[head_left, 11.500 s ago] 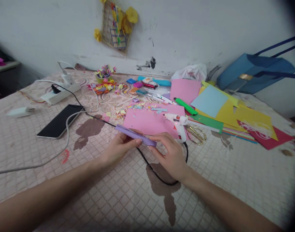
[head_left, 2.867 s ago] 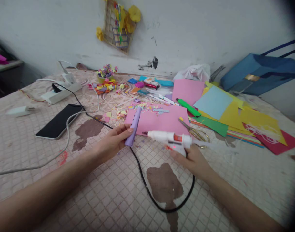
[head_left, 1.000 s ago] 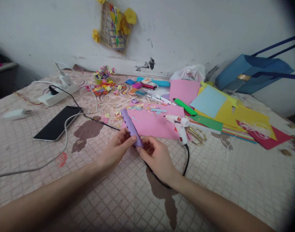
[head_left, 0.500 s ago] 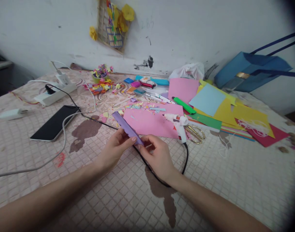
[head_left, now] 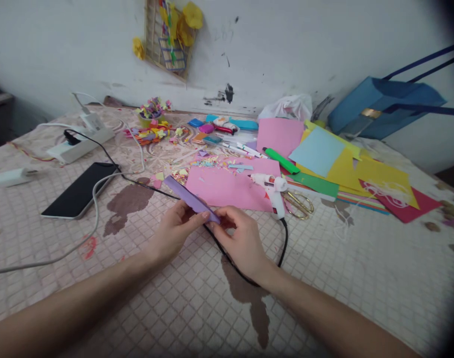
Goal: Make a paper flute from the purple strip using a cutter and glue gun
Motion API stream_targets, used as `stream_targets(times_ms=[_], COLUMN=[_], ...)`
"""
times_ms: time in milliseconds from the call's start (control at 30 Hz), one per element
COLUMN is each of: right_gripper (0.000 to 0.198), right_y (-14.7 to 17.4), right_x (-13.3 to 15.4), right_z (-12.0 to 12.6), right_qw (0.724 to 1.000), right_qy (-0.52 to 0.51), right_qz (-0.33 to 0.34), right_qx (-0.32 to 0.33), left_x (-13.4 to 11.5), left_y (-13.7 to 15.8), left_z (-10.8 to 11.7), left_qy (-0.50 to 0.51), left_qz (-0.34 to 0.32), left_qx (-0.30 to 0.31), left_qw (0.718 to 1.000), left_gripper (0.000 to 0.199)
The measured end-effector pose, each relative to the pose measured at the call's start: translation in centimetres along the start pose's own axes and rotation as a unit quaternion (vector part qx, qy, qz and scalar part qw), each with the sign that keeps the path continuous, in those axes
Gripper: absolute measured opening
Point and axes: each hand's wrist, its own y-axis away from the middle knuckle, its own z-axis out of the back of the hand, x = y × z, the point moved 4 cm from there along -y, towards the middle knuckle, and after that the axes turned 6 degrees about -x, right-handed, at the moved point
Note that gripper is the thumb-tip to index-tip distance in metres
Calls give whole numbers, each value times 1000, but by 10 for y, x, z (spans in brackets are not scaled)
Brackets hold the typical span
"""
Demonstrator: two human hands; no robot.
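A narrow folded strip of purple paper (head_left: 186, 195) slants between my hands above the table. My left hand (head_left: 175, 225) pinches it along the middle, thumb on top and fingers beneath. At its lower right end, my right hand (head_left: 240, 240) grips it between thumb and fingers. Just beyond the hands lies a sheet of pink paper (head_left: 227, 186) with small paper scraps (head_left: 208, 162) on its far edge. A white glue gun (head_left: 273, 189) rests on the sheet's right side, beside gold-handled scissors (head_left: 299, 205). The glue gun's black cord (head_left: 285, 248) runs under my hands.
On the left are a dark phone (head_left: 80, 190), a white power strip (head_left: 81, 144) and a grey cable (head_left: 98, 199). Coloured paper sheets (head_left: 320, 151) and a green cutter (head_left: 281, 160) lie right. A flower-filled pot (head_left: 152, 117) stands behind; a blue bag (head_left: 383, 109) sits far right.
The whole view has shifted slightly. Both hands still hold the purple strip, whose far end has tilted a little to the left, showing more of its flat face.
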Motion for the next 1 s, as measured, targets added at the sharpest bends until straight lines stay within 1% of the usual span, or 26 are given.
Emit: stream_targets(times_ms=[267,433,533,633,733,900,1000], right_gripper=[9,9,7,8,13,17,17], right_y=[-1,0,1,0,0,1,2], right_x=[2,1,0,1,3,4,5], right_z=[1,1,0,2,3,2,1], right_qw=[1000,1000,1000,1000,998,994,991], right_qy=[15,-14,-10,7,29,60,74], right_qz=[21,-1,-10,15,49,92,108], right_qx=[-3,2,4,-7,-17,-9,-11], left_x=[3,2,1,1,1,2,2], left_y=[0,1,0,1,2,6,8], left_z=[2,1,0,-2,-3,-6,-10], left_qy=[-8,1,-10,-36,-56,-3,22], left_qz=[-12,-15,-14,-6,13,44,54], left_qx=[-2,-10,6,31,36,16,34], left_qw=[1000,1000,1000,999,998,999,998], left_gripper=[21,19,21,23,22,20,17])
